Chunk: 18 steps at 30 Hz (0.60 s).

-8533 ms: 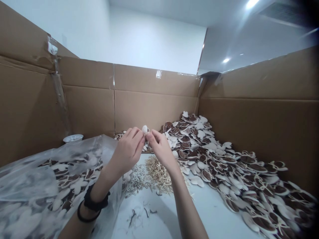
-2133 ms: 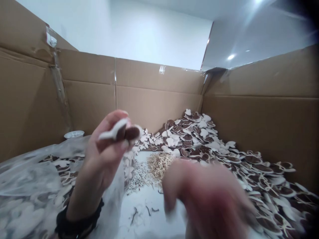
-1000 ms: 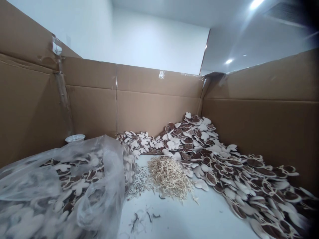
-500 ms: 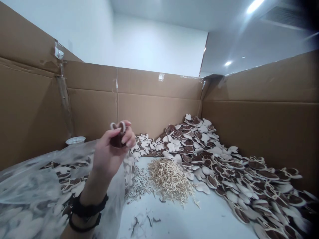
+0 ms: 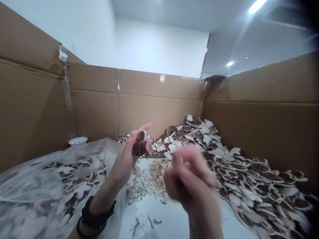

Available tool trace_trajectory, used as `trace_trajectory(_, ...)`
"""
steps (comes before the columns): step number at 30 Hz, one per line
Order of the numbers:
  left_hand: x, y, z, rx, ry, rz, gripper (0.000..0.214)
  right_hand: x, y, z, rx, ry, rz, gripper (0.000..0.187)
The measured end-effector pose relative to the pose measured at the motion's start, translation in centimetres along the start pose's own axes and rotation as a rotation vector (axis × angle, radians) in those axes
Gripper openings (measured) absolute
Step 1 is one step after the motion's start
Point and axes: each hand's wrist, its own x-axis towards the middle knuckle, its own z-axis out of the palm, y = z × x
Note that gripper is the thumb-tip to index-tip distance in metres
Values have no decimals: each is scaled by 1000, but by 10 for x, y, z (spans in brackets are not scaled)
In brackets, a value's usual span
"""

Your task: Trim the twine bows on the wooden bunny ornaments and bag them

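Note:
My left hand [image 5: 129, 152] is closed around a small brown felt-like piece [image 5: 139, 148] with a white edge and rounded lobes, holding it up in front of me. One finger of that hand points out to the right. My right hand [image 5: 190, 176], smeared by motion, is raised over the white surface [image 5: 159, 220] with its fingers curled; whether it holds anything is hidden. Behind it lies a heap of short cream cord bows [image 5: 158, 172], partly covered by the hand. A smaller pile of pale grey-white bits [image 5: 139, 186] sits left of the bows.
A large pile of brown-and-white shaped pieces [image 5: 259, 186] slopes down the right side. At left, a clear plastic bag [image 5: 35, 182] holds more such pieces. A white bowl [image 5: 77, 141] stands behind it. Cardboard walls [image 5: 159, 109] enclose the table. Dark scraps [image 5: 150, 221] lie in front.
My right hand has come into view from below, over the cord bows. My left hand has shifted right and slightly down with the brown piece, one finger now extended.

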Motion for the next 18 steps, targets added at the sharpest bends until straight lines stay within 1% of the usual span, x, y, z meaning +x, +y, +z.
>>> trace_trajectory(1, 0, 0, 0, 12, 24, 18, 45, 12, 4, 3, 5, -69, 30, 4)
trace_trajectory(2, 0, -1, 0, 20, 50, 35, 46, 22, 7, 6, -2, -139, 56, 4)
trace_trajectory(3, 0, -2, 0, 22, 79, 53, 46, 28, 8, 8, -25, -181, 75, 5)
trace_trajectory(5, 1, -4, 0, 18, 139, 84, 46, 33, 10, 12, -66, -234, 83, 3)
trace_trajectory(8, 1, -7, 0, -3, 227, 122, 43, 31, 9, 17, -85, -257, 23, 6)
trace_trajectory(10, 0, -7, 1, -12, 264, 140, 41, 29, 10, 20, -119, -268, -33, 8)
trace_trajectory(13, -2, -7, 2, 10, 278, 142, 40, 31, 11, 25, -217, -256, -91, 12)
trace_trajectory(16, -2, -7, 3, 40, 282, 138, 41, 35, 13, 27, -272, -242, -113, 16)
trace_trajectory(18, -2, -9, 4, 58, 282, 143, 40, 36, 14, 28, -283, -241, -115, 16)
